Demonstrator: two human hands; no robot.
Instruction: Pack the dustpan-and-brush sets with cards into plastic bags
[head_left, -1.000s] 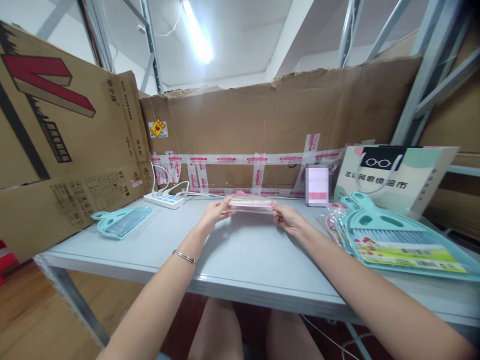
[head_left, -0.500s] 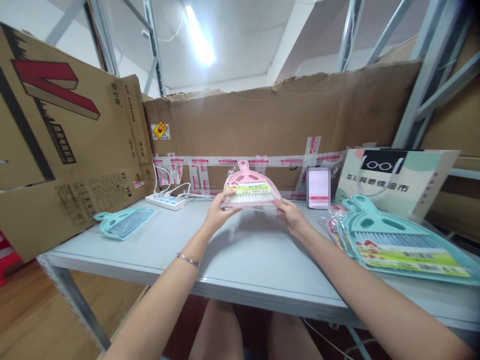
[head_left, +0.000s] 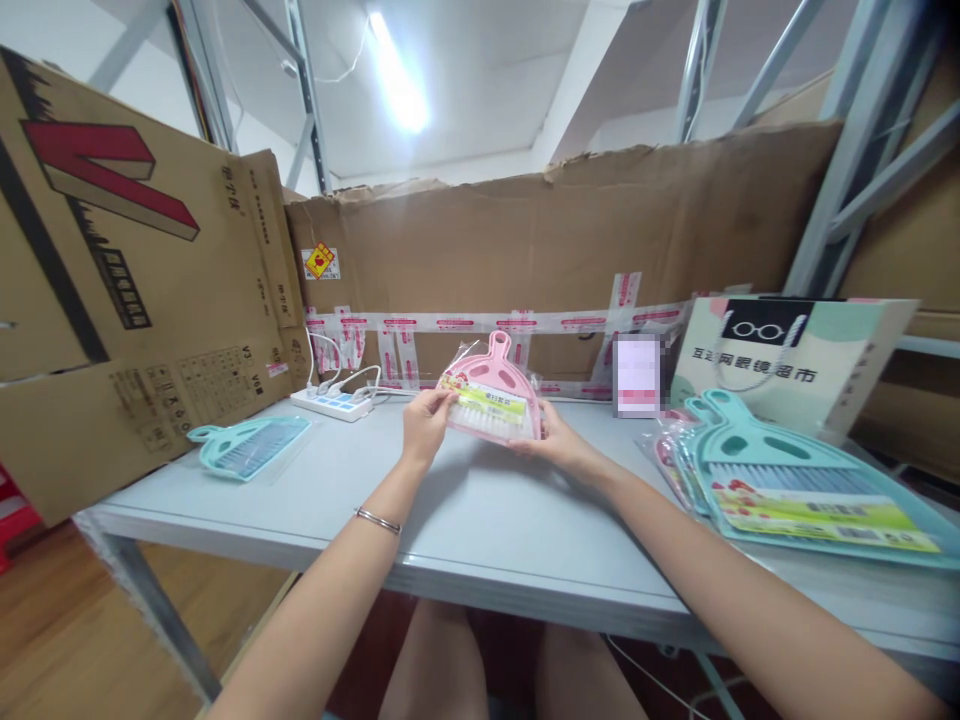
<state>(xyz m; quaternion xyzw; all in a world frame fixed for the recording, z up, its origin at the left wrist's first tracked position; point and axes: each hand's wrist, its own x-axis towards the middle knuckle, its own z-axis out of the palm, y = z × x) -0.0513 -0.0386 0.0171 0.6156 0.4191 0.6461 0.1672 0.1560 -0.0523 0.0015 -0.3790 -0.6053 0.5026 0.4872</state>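
Observation:
A pink dustpan and brush set (head_left: 491, 395) in a clear plastic wrapper is held up over the table, its handle pointing up and tilted a little. Across its front runs a yellow-green label above white bristles. My left hand (head_left: 426, 428) pinches the wrapper and label at the left edge, fingers closed. My right hand (head_left: 555, 440) grips the lower right corner, with the thumb at the side and fingers underneath.
On the grey table (head_left: 480, 520), a turquoise dustpan set (head_left: 251, 447) lies left and several wrapped sets (head_left: 817, 480) are stacked right. A power strip (head_left: 331, 402), phone (head_left: 637, 375) and paper bag (head_left: 787, 360) stand at the back. Cardboard (head_left: 562, 240) walls the rear.
The pink set has tilted clockwise and come slightly lower. My left hand has shifted to its upper left edge, and my right hand has moved left and down with its corner.

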